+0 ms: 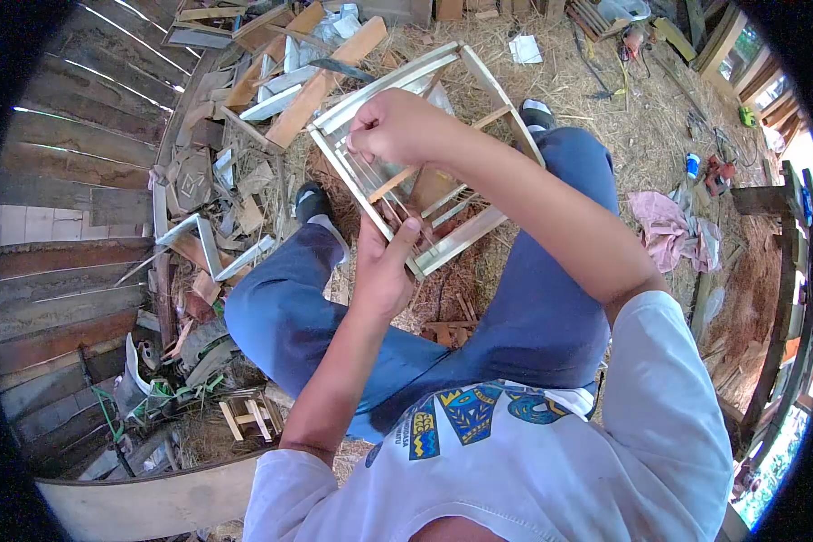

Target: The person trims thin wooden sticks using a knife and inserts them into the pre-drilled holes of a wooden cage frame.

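A wooden box frame (465,244) with crossbars and thin sticks along its left side is held tilted above the straw-covered ground, between my knees. My left hand (384,266) grips its lower left side, thumb on top and fingers behind the wood. At the upper left corner, my right hand (396,126) is closed in a pinch, its wrist and forearm passing over the frame. Something small and pale shows at those fingertips, too small to name. The sticks (368,172) run from near the right hand down toward the left thumb.
Loose boards (325,86) and wood scraps are piled at upper left, beside a plank wall (72,208). A white angular wooden piece (206,244) lies left of my leg. Pink cloth (664,226) and a blue can (693,165) lie at right. A small wooden frame (251,417) sits at lower left.
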Available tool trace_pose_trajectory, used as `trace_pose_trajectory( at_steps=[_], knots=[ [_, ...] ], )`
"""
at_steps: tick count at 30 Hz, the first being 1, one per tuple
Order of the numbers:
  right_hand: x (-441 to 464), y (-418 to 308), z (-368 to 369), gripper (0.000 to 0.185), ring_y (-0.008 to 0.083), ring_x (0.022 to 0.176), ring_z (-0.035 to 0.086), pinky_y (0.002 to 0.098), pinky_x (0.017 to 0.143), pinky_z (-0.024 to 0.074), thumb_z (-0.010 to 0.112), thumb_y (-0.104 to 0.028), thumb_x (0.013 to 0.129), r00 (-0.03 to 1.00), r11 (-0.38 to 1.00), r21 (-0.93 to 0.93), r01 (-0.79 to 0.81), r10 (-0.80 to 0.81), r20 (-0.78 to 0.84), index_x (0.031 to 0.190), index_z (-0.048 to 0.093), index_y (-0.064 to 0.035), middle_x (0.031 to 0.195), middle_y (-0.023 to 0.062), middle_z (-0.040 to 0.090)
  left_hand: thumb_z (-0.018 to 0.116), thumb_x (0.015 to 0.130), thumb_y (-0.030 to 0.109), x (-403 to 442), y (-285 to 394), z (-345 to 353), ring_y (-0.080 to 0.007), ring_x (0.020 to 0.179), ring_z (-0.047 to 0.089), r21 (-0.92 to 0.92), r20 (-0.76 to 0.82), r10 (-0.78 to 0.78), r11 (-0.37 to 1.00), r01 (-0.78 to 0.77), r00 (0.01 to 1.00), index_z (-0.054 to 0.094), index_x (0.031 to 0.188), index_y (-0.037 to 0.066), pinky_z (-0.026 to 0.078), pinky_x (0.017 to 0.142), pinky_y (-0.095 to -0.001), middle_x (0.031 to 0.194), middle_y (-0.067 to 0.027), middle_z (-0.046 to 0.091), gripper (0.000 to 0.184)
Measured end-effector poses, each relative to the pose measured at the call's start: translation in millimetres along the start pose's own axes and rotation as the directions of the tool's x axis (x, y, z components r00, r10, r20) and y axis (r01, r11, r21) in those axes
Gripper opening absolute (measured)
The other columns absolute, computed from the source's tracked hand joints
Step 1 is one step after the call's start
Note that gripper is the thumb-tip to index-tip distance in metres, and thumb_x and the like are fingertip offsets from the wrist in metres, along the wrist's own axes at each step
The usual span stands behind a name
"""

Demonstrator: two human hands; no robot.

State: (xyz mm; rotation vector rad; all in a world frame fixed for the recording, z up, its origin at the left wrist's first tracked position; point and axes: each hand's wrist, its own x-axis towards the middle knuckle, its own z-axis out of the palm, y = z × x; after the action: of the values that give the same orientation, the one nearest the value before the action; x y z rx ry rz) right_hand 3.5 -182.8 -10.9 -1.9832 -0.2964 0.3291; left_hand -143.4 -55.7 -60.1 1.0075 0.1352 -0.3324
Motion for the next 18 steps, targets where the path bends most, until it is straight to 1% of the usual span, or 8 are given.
trace_pose_trajectory(
  at_steps=[2, 3, 5, 6, 8, 10, 14, 18],
  knots=[
    [-2, -4, -1, 0.019, 0.0135, 0.065, 0.062, 0.0308, 0.062, 0.0469, 0.069, -0.021, 0.083, 1.0, 1.0, 0.009, -0.016, 0.016, 0.007, 0.083, 0.076, -0.0028, 0.068, 0.0029, 0.07, 0.057, 0.1, 0.0, -1, 2, 3, -0.0153, 0.094, 0.059, -0.037, 0.006, -0.004, 0.999, 0.004, 1.0, 0.041, 0.133, 0.011, 0.055, 0.084, -0.0345, 0.111, -0.004, 0.054, 0.039],
    [-3, -7, -2, 0.019, 0.0137, 0.065, 0.062, 0.0307, 0.062, 0.0471, 0.069, -0.021, 0.083, 0.999, 0.999, 0.003, -0.035, 0.035, 0.013, 0.083, 0.076, -0.0029, 0.068, 0.0031, 0.07, 0.057, 0.1, 0.0, -1, 2, 6, -0.0153, 0.094, 0.059, -0.036, 0.007, -0.004, 0.999, 0.004, 1.0, 0.041, 0.133, 0.011, 0.055, 0.084, -0.0345, 0.111, -0.004, 0.054, 0.039],
    [-3, -9, -1, 0.019, 0.0138, 0.065, 0.062, 0.0306, 0.063, 0.0472, 0.069, -0.021, 0.083, 0.998, 0.999, -0.003, -0.052, 0.052, 0.019, 0.083, 0.076, -0.003, 0.068, 0.0032, 0.07, 0.06, 0.101, 0.007, -2, 2, 11, -0.0151, 0.097, 0.06, -0.016, -0.059, 0.034, 0.999, -0.035, 0.998, 0.049, 0.125, 0.01, 0.053, 0.086, -0.0342, 0.109, -0.0029, 0.059, 0.027],
    [-2, -7, 0, 0.019, 0.014, 0.066, 0.063, 0.0309, 0.064, 0.0475, 0.069, -0.021, 0.082, 0.999, 0.999, 0.0, -0.048, 0.048, 0.018, 0.083, 0.076, -0.003, 0.069, 0.0033, 0.07, 0.06, 0.101, 0.007, -1, 0, 7, -0.0151, 0.097, 0.06, -0.015, -0.059, 0.035, 0.999, -0.036, 0.998, 0.049, 0.125, 0.01, 0.053, 0.086, -0.0342, 0.109, -0.0029, 0.059, 0.027],
    [-1, -3, 2, 0.019, 0.0143, 0.066, 0.063, 0.0312, 0.064, 0.0477, 0.069, -0.021, 0.082, 0.999, 0.999, 0.003, -0.045, 0.045, 0.016, 0.082, 0.075, -0.0031, 0.069, 0.0034, 0.07, 0.061, 0.1, 0.007, 2, -8, -5, -0.0152, 0.097, 0.06, -0.05, 0.046, 0.031, 0.998, -0.028, 0.998, 0.05, 0.123, 0.01, 0.053, 0.086, -0.0339, 0.108, -0.0029, 0.059, 0.025],
    [1, 1, 2, 0.025, 0.0256, 0.072, 0.071, 0.0386, 0.069, 0.0541, 0.072, -0.029, 0.076, 0.999, 0.999, -0.003, -0.042, 0.042, -0.008, 0.088, 0.079, -0.0076, 0.077, 0.012, 0.074, 0.061, 0.1, 0.007, 2, -8, -5, -0.0153, 0.098, 0.06, -0.034, 0.04, 0.031, 0.999, -0.03, 0.999, 0.05, 0.123, 0.01, 0.053, 0.086, -0.0339, 0.107, -0.0029, 0.059, 0.025],
    [4, 6, 4, 0.026, 0.0275, 0.073, 0.071, 0.0394, 0.07, 0.0545, 0.071, -0.029, 0.076, 1.0, 1.0, -0.023, -0.015, 0.015, -0.01, 0.089, 0.079, -0.0072, 0.079, 0.0137, 0.074, 0.061, 0.1, 0.007, 0, -6, -4, -0.0155, 0.099, 0.059, 0.014, 0.007, 0.032, 0.999, -0.032, 0.999, 0.05, 0.122, 0.011, 0.054, 0.086, -0.0343, 0.107, -0.0029, 0.059, 0.025],
    [3, 5, 4, 0.027, 0.03, 0.074, 0.071, 0.0406, 0.071, 0.0549, 0.07, -0.029, 0.075, 0.999, 1.0, -0.02, -0.005, 0.004, -0.038, 0.089, 0.079, -0.0078, 0.08, 0.0157, 0.074, 0.06, 0.1, 0.006, -3, -2, 3, -0.0155, 0.098, 0.06, -0.021, 0.015, 0.026, 0.999, -0.026, 1.0, 0.05, 0.123, 0.011, 0.054, 0.086, -0.035, 0.108, -0.0029, 0.059, 0.025]
  ],
)
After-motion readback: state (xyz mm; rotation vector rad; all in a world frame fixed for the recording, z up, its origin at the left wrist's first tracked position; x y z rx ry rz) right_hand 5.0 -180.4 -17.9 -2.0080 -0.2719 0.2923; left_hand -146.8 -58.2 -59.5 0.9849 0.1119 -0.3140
